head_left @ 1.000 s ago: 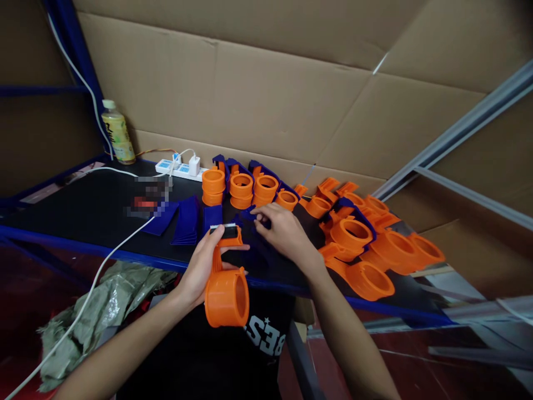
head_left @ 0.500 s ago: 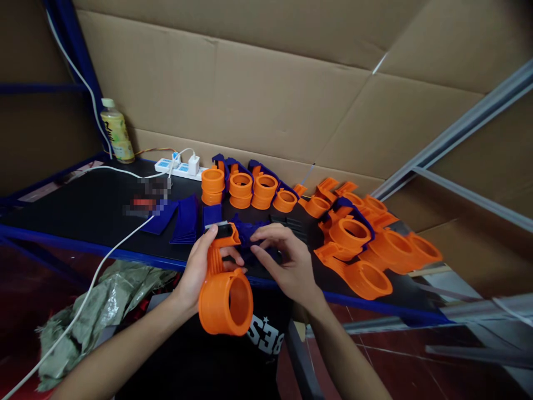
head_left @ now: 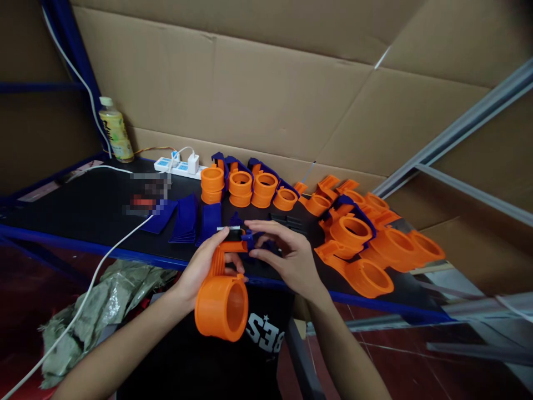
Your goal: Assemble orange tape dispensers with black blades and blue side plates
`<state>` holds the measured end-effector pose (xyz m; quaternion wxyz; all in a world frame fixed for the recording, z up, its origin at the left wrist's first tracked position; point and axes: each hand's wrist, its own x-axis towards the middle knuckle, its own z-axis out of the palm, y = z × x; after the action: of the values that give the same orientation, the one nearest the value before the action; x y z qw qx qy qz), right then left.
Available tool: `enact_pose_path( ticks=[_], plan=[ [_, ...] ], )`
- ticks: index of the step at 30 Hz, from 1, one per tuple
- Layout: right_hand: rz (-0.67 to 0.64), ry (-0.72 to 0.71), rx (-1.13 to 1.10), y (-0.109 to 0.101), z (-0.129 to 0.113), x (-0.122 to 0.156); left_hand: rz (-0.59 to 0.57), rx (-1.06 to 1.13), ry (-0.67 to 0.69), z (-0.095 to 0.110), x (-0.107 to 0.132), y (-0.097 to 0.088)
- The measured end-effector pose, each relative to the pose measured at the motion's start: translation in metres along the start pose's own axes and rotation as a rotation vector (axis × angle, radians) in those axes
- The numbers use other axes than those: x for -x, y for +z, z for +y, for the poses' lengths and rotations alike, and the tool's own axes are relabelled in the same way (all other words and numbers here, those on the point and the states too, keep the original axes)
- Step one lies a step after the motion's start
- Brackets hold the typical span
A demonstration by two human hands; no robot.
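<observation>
My left hand (head_left: 207, 265) is closed round the arm of an orange plastic part with a wide ring (head_left: 222, 307) at its lower end. A black insert (head_left: 231, 235) with a white toothed edge sits at the part's top, under my left thumb. Between the thumb and fingers of my right hand (head_left: 290, 255) is a small blue plastic piece (head_left: 249, 241), which meets the right end of the orange top. Whether it is seated there I cannot tell. Behind the right hand, more small dark blue pieces (head_left: 235, 217) lie on the table, partly hidden.
Stacked blue flat pieces (head_left: 184, 220) lie left on the black table (head_left: 95, 208). Orange ringed parts (head_left: 265, 190) line the back, and more (head_left: 366, 276) crowd the right. Black strips (head_left: 288, 222), a power strip (head_left: 181, 168), cables and a bottle (head_left: 115, 130) are also there.
The right hand has brought a small blue piece against the end of the orange part. My left hand has turned the orange part slightly, its ring shifting a little left and down.
</observation>
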<state>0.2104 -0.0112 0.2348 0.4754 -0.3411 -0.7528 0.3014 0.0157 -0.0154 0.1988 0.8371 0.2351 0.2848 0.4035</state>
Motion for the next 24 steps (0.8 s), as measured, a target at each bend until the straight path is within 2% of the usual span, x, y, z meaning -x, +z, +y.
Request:
enact_pose_path(
  ticks=[6, 16, 24],
  plan=[
    [-0.063, -0.111, 0.238, -0.003, -0.011, -0.003, 0.051, -0.021, 0.069, -0.003, 0.003, 0.004],
    [-0.076, -0.262, 0.310, -0.003, -0.003, 0.004, 0.050, -0.170, 0.166, 0.005, 0.020, 0.015],
    [-0.038, -0.370, 0.405, -0.001, -0.011, 0.010, 0.056, -0.357, 0.256, 0.001, 0.024, 0.013]
  ],
)
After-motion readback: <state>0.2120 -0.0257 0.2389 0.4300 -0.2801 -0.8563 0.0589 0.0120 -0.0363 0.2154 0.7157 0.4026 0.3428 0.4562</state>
